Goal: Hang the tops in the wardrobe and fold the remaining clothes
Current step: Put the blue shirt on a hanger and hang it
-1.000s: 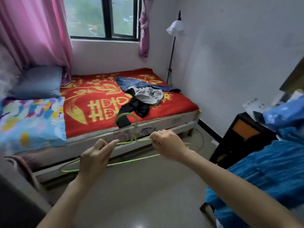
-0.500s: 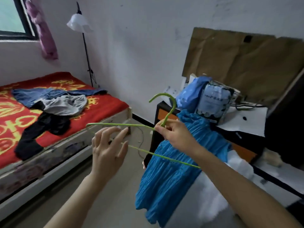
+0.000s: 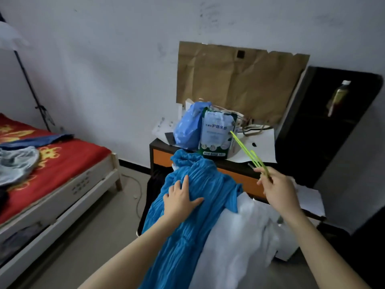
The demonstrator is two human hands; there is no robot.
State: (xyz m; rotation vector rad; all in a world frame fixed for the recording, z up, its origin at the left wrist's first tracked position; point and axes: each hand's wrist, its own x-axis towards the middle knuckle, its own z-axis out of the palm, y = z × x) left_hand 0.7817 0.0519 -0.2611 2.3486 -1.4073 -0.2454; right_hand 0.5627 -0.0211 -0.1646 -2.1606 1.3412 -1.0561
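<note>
Blue pleated top (image 3: 193, 226) is lying crinkled at frame centre under the left grip (image 3: 180, 202), which is pressing flat, fingers spread; the right grip (image 3: 279, 192) is pinching a thin green hanger (image 3: 244, 147), right of it.

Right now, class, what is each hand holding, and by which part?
The right hand pinches the green hanger at its lower end. The left hand holds nothing; it rests flat on the blue garment.

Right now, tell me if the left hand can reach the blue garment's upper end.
Probably yes: the left hand rests on the blue garment, nothing covers its upper end, and the right hand holds the green hanger aside.
</note>
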